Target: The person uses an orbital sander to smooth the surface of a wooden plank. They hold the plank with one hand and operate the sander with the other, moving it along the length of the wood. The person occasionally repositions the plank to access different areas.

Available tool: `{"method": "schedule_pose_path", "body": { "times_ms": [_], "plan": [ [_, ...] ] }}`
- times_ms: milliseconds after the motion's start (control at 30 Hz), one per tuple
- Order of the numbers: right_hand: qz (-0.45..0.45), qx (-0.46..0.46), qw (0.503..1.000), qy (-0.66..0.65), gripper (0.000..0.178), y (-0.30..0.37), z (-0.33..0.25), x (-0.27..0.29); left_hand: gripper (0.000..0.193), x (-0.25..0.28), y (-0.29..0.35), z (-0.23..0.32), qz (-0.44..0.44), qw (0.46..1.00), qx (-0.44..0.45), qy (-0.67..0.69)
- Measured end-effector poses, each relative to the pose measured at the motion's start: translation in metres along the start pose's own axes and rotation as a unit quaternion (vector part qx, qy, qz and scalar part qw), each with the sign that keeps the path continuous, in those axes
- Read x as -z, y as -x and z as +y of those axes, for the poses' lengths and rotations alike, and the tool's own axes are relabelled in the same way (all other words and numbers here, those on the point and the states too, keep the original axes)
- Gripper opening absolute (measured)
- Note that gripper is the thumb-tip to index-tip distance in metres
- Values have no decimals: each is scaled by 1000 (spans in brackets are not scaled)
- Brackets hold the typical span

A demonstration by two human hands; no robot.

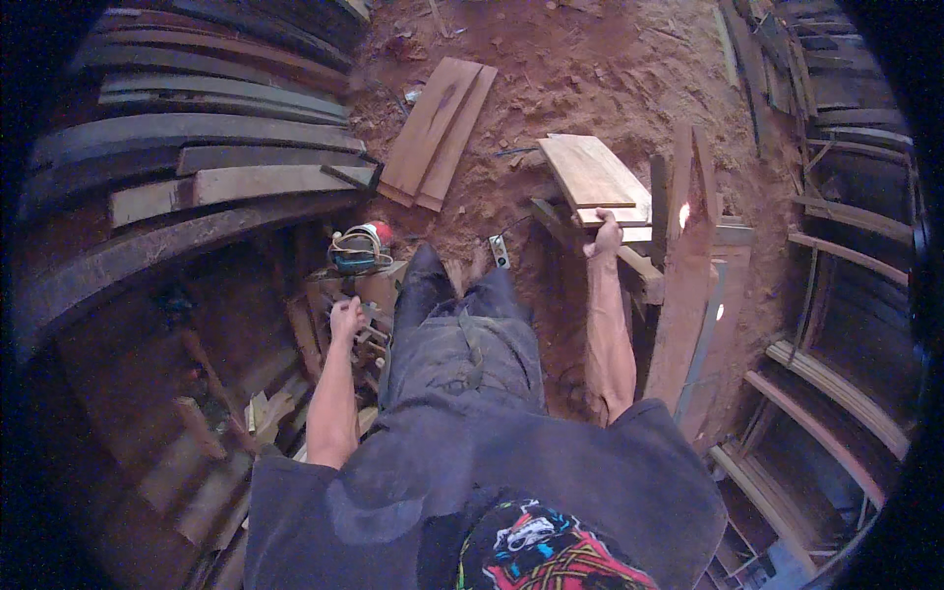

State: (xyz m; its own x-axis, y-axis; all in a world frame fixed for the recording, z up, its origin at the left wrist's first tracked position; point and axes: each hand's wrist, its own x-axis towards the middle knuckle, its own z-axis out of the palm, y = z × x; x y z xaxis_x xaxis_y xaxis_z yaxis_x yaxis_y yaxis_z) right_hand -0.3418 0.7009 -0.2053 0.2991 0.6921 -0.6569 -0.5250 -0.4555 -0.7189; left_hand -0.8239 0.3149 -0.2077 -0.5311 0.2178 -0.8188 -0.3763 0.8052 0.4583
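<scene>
My right hand (604, 234) is closed on the near end of a pale wooden board (590, 175), one of a short stack with edges slightly out of line. Those boards rest on a rough timber bench (641, 275) to my right. On the other side, my left hand (346, 320) hangs low with its fingers curled, beside a small wooden stand (379, 287). Whatever it may hold is too dark and small to make out. A teal power tool (360, 258) with a pale cord wound about it sits on that stand, just beyond the hand.
Reddish planks (439, 133) lie on the sawdust-covered floor (551, 59) ahead. A power strip (500, 252) is by my feet. Long boards (236, 128) are stacked at left, and timber racks (851, 246) line the right. A tall plank (685, 265) stands beside the bench.
</scene>
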Motion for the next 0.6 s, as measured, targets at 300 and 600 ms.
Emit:
{"method": "schedule_pose_path", "body": {
  "times_ms": [300, 600],
  "plan": [
    [216, -14, 950, 225, 46, -123, 12, 3, 45, 12, 17, -1, -15, 989, -19, -147],
    [404, 46, 770, 492, 46, -182, 8, 89, 45, -55, -50, 80, -94, 975, -103, -175]
  ]
}}
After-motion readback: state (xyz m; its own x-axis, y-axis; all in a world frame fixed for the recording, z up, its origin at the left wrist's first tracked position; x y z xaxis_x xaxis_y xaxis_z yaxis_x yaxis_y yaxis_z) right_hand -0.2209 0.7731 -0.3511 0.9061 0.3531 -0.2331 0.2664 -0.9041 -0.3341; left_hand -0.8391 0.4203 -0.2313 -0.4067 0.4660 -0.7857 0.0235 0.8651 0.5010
